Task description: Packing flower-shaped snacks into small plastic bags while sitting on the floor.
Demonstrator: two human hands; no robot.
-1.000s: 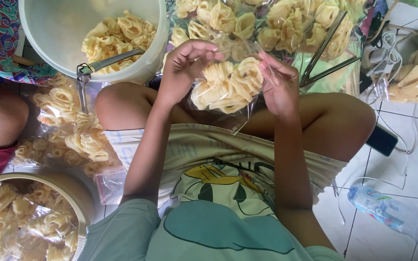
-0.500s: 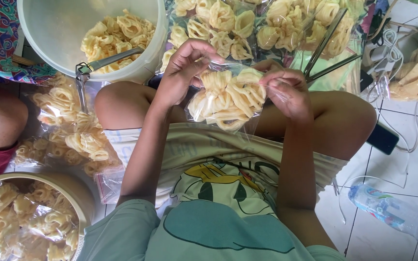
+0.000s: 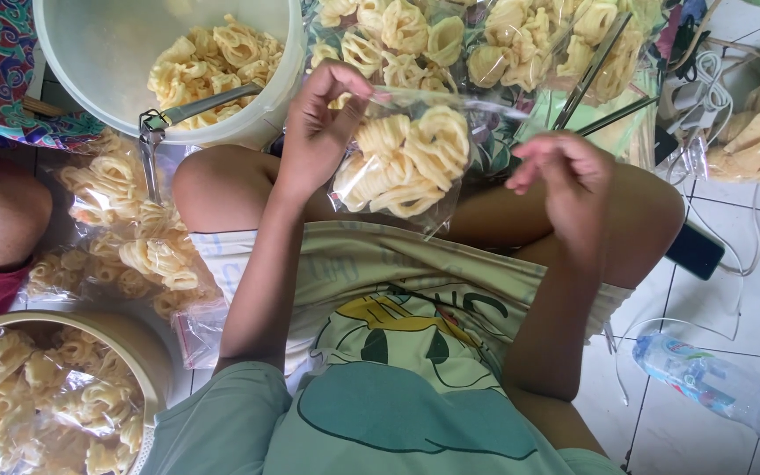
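Up front, the left hand [image 3: 318, 132] pinches the top of a clear bag of curly yellow crackers [image 3: 402, 163] above the lap, just below the white bucket [image 3: 116, 62], while the right hand [image 3: 569, 180] hangs loose-fingered and empty beside the bag.

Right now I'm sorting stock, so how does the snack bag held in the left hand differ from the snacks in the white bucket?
The small clear bag hangs in the air, pinched at its top by the left hand; the white bucket rests on the floor. The bag's snacks are wrapped in plastic; the bucket's snacks lie loose and uncovered. The bag holds a small portion, the bucket a larger heap with metal tongs resting in it. Both hold the same pale yellow curled crackers.
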